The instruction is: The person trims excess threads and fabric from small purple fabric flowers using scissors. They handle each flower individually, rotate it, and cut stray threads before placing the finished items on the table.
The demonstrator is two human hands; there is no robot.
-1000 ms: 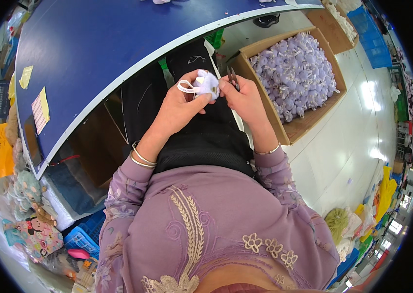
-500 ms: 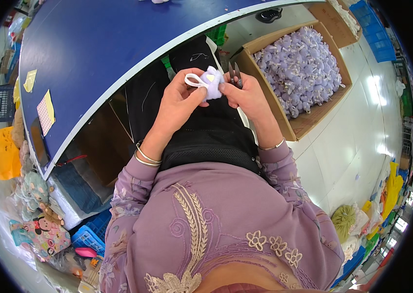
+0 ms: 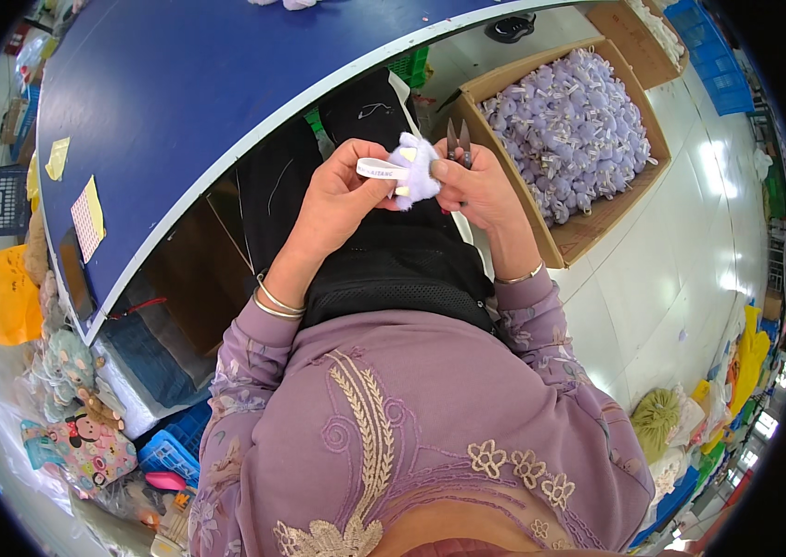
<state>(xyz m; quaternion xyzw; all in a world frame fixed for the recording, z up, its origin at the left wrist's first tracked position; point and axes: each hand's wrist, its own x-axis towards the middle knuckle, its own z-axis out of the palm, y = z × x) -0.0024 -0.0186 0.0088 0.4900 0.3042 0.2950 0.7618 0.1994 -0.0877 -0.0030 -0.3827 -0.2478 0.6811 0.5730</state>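
Note:
A small lavender plush toy (image 3: pixel 419 173) with pale yellow patches is held between my two hands above my lap. My left hand (image 3: pixel 346 190) is closed on it, pinching near the base of its white ribbon loop (image 3: pixel 382 169). On the other side, the thumb of my right hand (image 3: pixel 479 190) presses against the plush. That same hand also grips a pair of dark thread snips (image 3: pixel 458 141), whose blades point away from me and stand slightly apart. The fingers under the toy are partly hidden.
To the right stands a cardboard box (image 3: pixel 588 243) heaped with similar lavender plush pieces (image 3: pixel 571 130). A blue table (image 3: pixel 188 84) with a white edge curves across the far left. Loose threads lie on my black apron (image 3: pixel 365 269). Blue crates and plush toys are at lower left.
The plush has turned and shifted slightly right and nearer. Its ribbon loop now lies flatter, pointing left. The snips moved a little to the right with my right hand.

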